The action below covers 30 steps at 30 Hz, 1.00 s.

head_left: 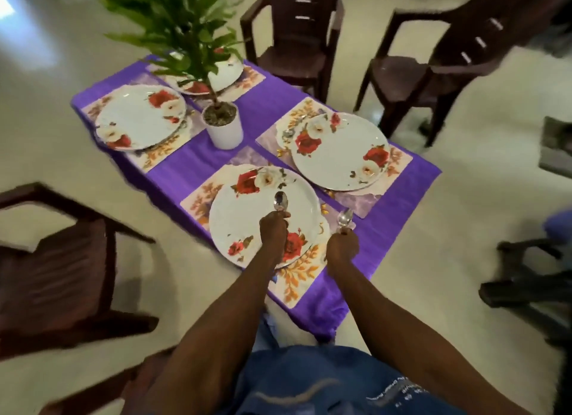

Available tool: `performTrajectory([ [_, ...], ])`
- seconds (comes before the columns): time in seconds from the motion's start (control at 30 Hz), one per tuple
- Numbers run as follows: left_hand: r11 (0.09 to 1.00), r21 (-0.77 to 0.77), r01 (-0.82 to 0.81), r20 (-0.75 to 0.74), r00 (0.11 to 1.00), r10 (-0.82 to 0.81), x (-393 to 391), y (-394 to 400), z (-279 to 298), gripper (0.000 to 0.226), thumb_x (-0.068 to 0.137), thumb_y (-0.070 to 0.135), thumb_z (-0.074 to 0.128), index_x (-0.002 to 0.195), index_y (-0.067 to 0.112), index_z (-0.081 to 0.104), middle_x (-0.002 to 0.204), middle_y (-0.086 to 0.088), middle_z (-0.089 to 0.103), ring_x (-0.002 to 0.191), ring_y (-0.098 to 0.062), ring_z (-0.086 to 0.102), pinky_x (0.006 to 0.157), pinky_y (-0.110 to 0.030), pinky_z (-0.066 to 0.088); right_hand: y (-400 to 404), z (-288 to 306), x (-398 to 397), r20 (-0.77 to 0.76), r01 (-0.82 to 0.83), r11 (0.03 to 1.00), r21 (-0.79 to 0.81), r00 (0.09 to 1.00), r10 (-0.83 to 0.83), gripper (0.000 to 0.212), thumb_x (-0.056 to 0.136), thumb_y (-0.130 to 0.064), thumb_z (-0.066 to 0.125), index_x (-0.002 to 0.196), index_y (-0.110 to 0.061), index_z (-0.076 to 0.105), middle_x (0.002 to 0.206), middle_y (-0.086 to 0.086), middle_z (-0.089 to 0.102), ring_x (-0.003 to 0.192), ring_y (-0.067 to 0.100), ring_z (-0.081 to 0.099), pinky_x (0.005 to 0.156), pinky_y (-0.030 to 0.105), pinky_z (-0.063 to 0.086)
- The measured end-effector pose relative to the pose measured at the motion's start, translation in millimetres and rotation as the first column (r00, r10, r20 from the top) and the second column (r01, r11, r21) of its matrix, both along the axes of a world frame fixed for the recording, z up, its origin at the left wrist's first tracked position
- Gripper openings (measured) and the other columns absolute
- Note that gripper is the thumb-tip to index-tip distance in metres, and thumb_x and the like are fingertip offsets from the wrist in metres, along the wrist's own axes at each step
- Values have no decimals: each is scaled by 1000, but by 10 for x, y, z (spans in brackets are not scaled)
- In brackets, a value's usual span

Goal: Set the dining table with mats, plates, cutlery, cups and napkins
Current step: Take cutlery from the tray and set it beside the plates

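Observation:
A small table under a purple cloth (269, 105) carries several floral mats, each with a white rose-patterned plate. My left hand (274, 230) grips a steel spoon (280, 200) above the nearest plate (247, 216). My right hand (342, 247) grips a second spoon (344, 218) over the right edge of the near mat (297, 278), beside that plate. Another piece of cutlery (291, 131) lies on the mat left of the right-hand plate (340, 154). Two more plates (136, 117) (224, 70) sit at the far side.
A potted green plant in a white pot (224, 129) stands mid-table. Dark brown plastic chairs surround the table: one at the left (55, 259), two beyond the far side (297, 36) (433, 67). Dark furniture legs (526, 278) show at the right. The floor is pale tile.

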<state>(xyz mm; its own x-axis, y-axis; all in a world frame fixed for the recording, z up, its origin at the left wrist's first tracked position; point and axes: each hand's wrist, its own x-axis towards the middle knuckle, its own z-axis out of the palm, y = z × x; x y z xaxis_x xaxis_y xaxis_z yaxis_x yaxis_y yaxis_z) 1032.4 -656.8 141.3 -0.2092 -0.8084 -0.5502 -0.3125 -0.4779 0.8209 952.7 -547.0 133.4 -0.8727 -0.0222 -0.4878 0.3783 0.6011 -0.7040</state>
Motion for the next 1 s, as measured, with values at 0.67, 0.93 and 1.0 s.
performTrajectory([
  [0.67,674,178,717,-117,696,-709,452,-1113,-45,18,89,10,53,81,10,68,55,-2,42,38,-13,32,41,-19,22,-412,-236,1209,-67,469,872,141,883,-464,23,73,3,49,57,-13,52,65,9,54,67,23,51,57,36,38],
  [0.93,643,154,751,-26,653,-757,504,-1410,-42,17,90,10,50,84,10,66,57,0,43,36,-9,32,39,-17,22,-489,-165,1053,-44,431,891,145,902,-429,20,82,-3,56,90,-7,74,87,11,72,81,25,65,65,33,52],
  [1.0,641,151,753,-13,650,-760,512,-1474,-45,18,90,11,49,84,11,66,57,0,43,37,-8,32,40,-18,22,-494,-178,1031,-47,443,884,150,896,-441,17,83,-4,56,86,-7,72,84,12,71,83,29,66,70,39,55],
])
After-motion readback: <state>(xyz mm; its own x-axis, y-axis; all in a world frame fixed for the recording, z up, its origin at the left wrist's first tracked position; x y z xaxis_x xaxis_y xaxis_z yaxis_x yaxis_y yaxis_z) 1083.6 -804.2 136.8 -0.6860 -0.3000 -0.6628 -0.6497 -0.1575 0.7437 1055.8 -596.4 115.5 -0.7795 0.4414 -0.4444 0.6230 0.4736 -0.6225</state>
